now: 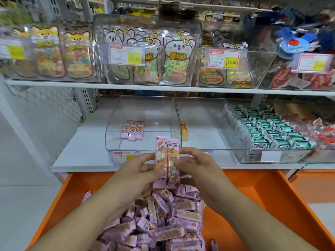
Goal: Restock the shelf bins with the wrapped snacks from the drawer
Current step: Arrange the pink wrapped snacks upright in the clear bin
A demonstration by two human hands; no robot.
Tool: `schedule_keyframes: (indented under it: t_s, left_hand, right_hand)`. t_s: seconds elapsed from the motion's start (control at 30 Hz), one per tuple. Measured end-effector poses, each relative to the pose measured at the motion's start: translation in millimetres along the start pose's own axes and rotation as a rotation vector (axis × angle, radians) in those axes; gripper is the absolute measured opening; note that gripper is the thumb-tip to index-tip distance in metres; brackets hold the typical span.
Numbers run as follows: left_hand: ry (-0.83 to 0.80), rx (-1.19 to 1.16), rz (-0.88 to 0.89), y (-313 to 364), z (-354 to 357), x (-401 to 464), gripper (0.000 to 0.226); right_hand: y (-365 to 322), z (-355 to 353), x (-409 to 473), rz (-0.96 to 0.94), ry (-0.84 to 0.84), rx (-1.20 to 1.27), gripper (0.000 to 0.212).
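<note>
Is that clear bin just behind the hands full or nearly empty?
Nearly empty. The clear bin holds only three pink snack bars lying side by side on its floor; the rest of the floor is bare.

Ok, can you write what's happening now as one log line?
step: restocking | left hand + right hand: hold pink snack bars upright | below: drawer pile | target: clear bin, three bars inside

pink snack sticks (167,161) upright – three (133,130) in bin (116,124)
</note>
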State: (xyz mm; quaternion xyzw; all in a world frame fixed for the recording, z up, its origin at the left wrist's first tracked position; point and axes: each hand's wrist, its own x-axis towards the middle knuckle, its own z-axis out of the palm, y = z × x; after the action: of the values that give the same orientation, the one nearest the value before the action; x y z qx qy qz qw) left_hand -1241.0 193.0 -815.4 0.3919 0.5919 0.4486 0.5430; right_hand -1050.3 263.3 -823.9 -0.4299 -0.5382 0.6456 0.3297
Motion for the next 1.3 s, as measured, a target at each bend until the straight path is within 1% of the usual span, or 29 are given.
schedule_keyframes:
  t_s: [0.1, 0.17, 0.23, 0.3, 0.37, 0.43, 0.47, 0.53, 0.63, 0.73, 0.9, 0.97, 1.1, 1.2, 1.3]
  left_hand:
    - [0.002, 0.041, 0.015, 1, -1, -4, 0.037]
    - [0.024, 0.04, 0.023, 3, -2, -7, 0.039]
    - [0.08, 0.003, 0.022, 4, -5, -8, 0.039]
    - [0.162, -0.01, 0.034, 2, -13, -7, 0.041]
    - [0.24, 0.073, 0.079, 3, -22, -6, 0.043]
    - [0.275, 0.159, 0.113, 6, -27, -8, 0.043]
    - [0.267, 0.179, 0.131, 7, -29, -8, 0.042]
    - [0.183, 0.193, 0.141, 8, -25, -12, 0.04]
    - [0.027, 0.248, 0.092, 6, -13, -14, 0.037]
    - [-0.084, 0.287, 0.049, 3, -2, -12, 0.038]
    - [-0.073, 0.247, 0.049, 4, 3, -7, 0.033]
    - [-0.078, 0.273, 0.049, 6, 0, -5, 0.032]
    - [-0.069, 0.365, 0.09, 10, -4, 2, 0.032]
    - [-0.031, 0.324, 0.104, 17, -13, 13, 0.037]
    - [-0.028, 0.266, 0.124, 24, -22, 31, 0.042]
  right_hand:
    - [0, 1, -6, -0.02, -0.041, -0.008, 0.031]
    - [-3, 2, -12, -0.036, -0.082, -0.044, 0.036]
    - [-9, 1, -19, -0.072, -0.114, -0.1, 0.045]
    - [-16, -5, -21, -0.093, -0.101, -0.187, 0.053]
    - [-20, -13, -20, -0.104, -0.061, -0.299, 0.056]
    - [-21, -22, -19, -0.09, -0.04, -0.396, 0.057]
    - [-20, -25, -19, -0.08, -0.043, -0.424, 0.056]
    - [-20, -25, -21, -0.081, -0.058, -0.433, 0.051]
    - [-16, -22, -18, -0.083, -0.063, -0.353, 0.04]
    - [-12, -18, -10, -0.074, -0.046, -0.269, 0.04]
    - [-11, -11, 0, -0.085, 0.009, -0.244, 0.039]
    - [-12, -7, 6, -0.101, 0.028, -0.281, 0.035]
    - [-15, 1, 21, -0.171, 0.012, -0.325, 0.028]
    - [-27, 8, 34, -0.189, -0.013, -0.351, 0.023]
    - [-39, 17, 51, -0.225, -0.026, -0.401, 0.024]
